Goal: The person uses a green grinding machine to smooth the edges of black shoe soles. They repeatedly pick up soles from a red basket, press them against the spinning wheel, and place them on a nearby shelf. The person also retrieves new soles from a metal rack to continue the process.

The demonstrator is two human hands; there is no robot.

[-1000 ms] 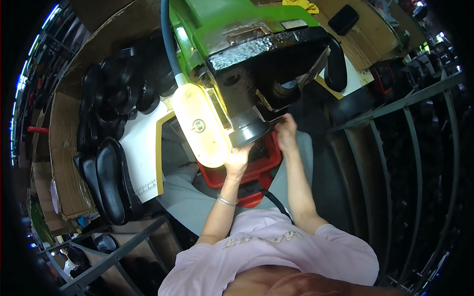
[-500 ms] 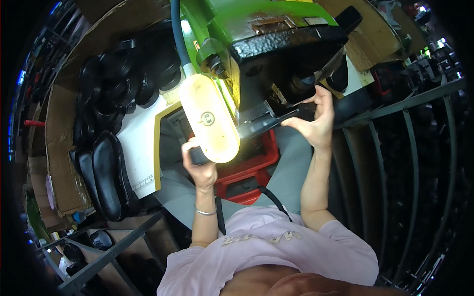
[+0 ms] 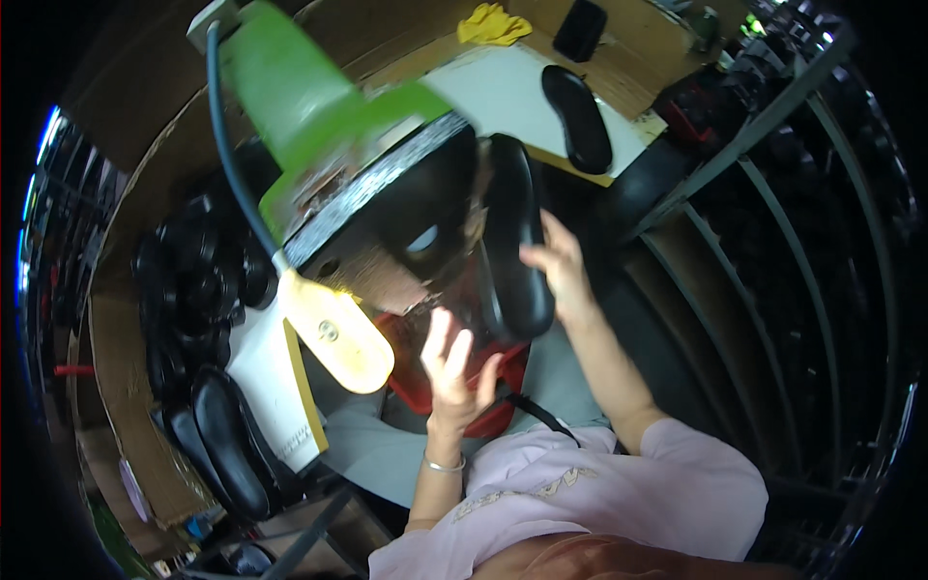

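Observation:
A black shoe sole stands lengthwise beside the machine's dark head, with my right hand closed on its right edge. Near the sole's lower end is my left hand, its fingers spread and nothing in them. The green machine has a black underside, and a pale yellow oval lamp on a blue-grey cable hangs at its left. Part of a red bin shows below the machine, between my legs. The sole's far side is hidden.
Black soles and other dark moulded parts lie in a cardboard box at left. Another black sole lies on the white board at the back right, near a yellow cloth. A metal rack stands at right.
The view has turned, shifting the machine to the left. The sole has come out from under the machine head to its right side, upright in my right hand; my left hand has let go.

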